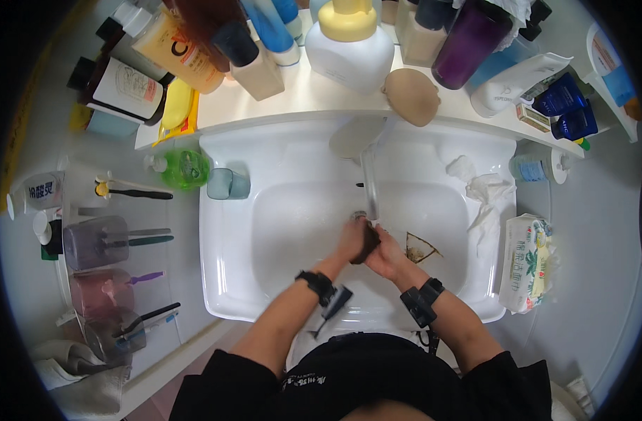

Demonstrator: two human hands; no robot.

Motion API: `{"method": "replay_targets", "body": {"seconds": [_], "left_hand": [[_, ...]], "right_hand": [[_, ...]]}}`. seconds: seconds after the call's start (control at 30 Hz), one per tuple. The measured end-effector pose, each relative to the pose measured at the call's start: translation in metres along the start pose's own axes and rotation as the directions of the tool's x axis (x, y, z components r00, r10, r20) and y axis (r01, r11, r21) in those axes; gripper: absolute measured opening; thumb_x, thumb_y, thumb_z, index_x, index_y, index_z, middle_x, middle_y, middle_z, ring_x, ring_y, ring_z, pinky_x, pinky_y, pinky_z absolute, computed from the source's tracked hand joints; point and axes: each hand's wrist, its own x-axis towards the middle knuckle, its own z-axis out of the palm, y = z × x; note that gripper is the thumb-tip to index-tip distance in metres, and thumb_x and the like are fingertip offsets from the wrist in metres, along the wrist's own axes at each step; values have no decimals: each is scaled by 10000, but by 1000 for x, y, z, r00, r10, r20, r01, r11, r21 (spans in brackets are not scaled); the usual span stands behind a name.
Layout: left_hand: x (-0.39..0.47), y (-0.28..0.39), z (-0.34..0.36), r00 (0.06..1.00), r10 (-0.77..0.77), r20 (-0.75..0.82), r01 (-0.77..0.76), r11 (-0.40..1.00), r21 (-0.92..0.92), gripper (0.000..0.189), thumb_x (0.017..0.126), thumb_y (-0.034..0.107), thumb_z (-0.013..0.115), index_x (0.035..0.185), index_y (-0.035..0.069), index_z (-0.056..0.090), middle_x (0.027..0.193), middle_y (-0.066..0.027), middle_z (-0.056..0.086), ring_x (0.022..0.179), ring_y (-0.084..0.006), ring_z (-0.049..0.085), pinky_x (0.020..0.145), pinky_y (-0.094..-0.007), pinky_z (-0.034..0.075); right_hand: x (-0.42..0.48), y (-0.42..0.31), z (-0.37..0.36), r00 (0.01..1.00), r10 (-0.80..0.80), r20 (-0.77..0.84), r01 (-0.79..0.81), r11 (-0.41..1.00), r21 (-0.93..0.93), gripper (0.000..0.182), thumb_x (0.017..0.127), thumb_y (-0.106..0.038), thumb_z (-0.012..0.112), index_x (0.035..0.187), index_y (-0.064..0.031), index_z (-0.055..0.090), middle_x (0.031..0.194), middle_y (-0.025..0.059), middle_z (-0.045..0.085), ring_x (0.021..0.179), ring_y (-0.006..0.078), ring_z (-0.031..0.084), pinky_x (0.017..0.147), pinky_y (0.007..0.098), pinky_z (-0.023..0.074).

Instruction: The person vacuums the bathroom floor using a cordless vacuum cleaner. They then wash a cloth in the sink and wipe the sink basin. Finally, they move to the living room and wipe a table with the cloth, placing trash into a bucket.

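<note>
Both my hands meet over the white sink basin, just below the end of the faucet. My left hand is blurred and grips a dark brown item whose kind I cannot tell. Beside it, my right hand has its palm turned up against the item's right side; whether its fingers close on it is unclear. A thin brown triangular frame lies in the basin to the right of my right hand. Black straps with small devices are on both wrists.
Bottles and tubes crowd the shelf behind the sink. A teal cup and green soap bottle stand at the left rim. Crumpled tissues lie on the right rim, near a wipes pack. Toothbrushes and cups line the left wall.
</note>
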Motion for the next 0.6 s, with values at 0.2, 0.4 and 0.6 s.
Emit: {"method": "replay_targets", "body": {"seconds": [0.2, 0.4, 0.6], "left_hand": [[7, 36, -60, 956, 69, -284, -56, 997, 54, 199, 756, 248, 588, 772, 53, 553, 793, -104, 552, 804, -296, 507, 757, -405, 362], [-30, 42, -75, 961, 277, -18, -278, 959, -61, 197, 733, 239, 620, 723, 64, 532, 724, -72, 545, 713, -274, 521, 662, -392, 393], [-64, 34, -63, 926, 321, 198, -282, 938, -200, 203, 746, 254, 615, 804, 77, 533, 707, -97, 536, 644, -286, 519, 577, -370, 417]], "right_hand": [[6, -25, -33, 793, -40, -608, -56, 989, -138, 567, 891, -508, 226, 1292, -112, 286, 1319, 93, 315, 1228, 366, 223, 954, 620, 131], [-1, -36, -45, 995, -7, -99, 25, 984, 175, 556, 909, -451, 209, 1252, -26, 315, 1276, 151, 353, 1173, 329, 335, 985, 520, 227], [-8, -23, -38, 983, -113, -146, 136, 978, 159, 318, 892, -221, 420, 1096, 23, 438, 1123, 132, 490, 1066, 238, 462, 930, 372, 372]]}}
